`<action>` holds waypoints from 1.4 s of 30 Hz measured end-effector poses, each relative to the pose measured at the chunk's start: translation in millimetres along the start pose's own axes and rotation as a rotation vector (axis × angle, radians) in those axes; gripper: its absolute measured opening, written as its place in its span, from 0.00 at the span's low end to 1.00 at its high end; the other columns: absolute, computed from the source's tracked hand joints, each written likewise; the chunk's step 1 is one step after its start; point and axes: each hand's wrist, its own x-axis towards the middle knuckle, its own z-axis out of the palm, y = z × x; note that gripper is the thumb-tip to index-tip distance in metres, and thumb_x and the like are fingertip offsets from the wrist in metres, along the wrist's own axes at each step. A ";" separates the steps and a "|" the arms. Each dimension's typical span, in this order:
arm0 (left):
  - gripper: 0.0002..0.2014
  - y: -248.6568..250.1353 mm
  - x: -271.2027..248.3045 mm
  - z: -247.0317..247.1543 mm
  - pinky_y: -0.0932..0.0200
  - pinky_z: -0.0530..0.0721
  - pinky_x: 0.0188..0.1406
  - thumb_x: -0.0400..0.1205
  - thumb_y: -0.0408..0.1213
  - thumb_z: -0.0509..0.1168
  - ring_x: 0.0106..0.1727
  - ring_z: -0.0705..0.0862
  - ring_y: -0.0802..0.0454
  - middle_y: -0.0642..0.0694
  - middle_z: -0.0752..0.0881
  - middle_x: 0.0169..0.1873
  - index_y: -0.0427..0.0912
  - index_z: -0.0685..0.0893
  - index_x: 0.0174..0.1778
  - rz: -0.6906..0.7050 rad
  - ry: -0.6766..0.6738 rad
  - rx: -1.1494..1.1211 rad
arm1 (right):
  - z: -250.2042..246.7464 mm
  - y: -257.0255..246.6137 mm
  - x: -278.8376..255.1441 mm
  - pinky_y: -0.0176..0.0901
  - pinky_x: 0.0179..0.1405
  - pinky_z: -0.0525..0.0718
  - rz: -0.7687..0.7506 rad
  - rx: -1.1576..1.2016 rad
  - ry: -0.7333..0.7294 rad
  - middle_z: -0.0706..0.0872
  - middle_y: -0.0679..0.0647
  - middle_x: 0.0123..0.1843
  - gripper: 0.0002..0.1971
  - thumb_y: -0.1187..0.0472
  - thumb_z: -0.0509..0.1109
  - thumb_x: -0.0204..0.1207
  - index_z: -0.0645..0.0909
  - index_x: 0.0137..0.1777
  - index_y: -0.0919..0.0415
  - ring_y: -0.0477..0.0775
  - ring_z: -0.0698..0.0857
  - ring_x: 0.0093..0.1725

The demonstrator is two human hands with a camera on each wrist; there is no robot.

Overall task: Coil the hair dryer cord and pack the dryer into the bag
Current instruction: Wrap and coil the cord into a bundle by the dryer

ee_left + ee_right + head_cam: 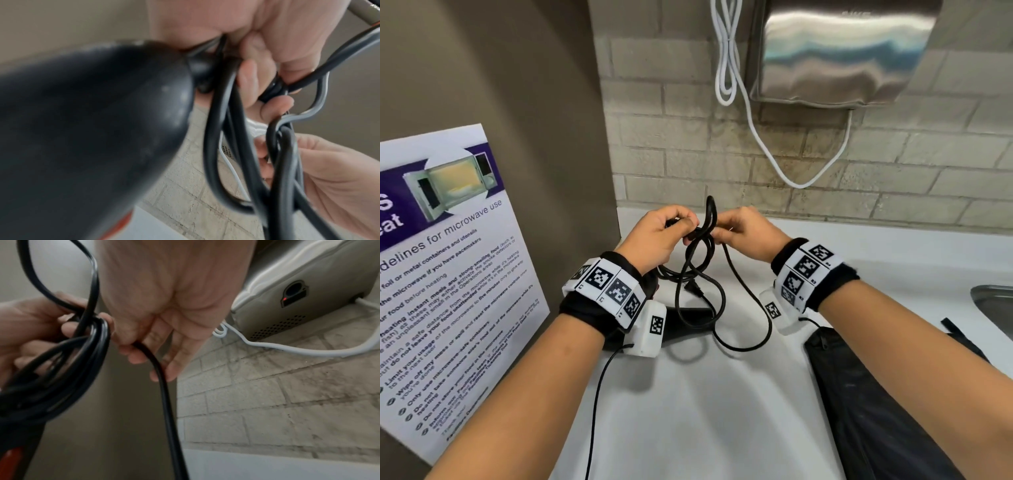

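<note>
My left hand grips several loops of the black cord above the white counter. Just to its right, my right hand pinches a strand of the same cord, which trails down from its fingers. The plug dangles among the loops. Under my left wrist lies the black hair dryer; its handle fills the left wrist view, blurred, with its end at my left hand's fingers. A black bag lies flat on the counter beneath my right forearm.
A steel hand dryer hangs on the brick wall ahead, with a white cable looped beside it. A microwave poster covers the panel on the left. A sink rim shows at the right edge.
</note>
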 end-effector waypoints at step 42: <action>0.14 1.2 -3.5 -2.9 0.71 0.54 0.12 0.85 0.29 0.51 0.11 0.57 0.60 0.46 0.74 0.24 0.42 0.77 0.37 -0.080 0.021 -0.066 | 9.2 88.5 -77.5 0.46 0.52 0.81 0.955 -0.686 -0.227 0.85 0.60 0.59 0.11 0.66 0.61 0.77 0.82 0.54 0.65 0.60 0.84 0.58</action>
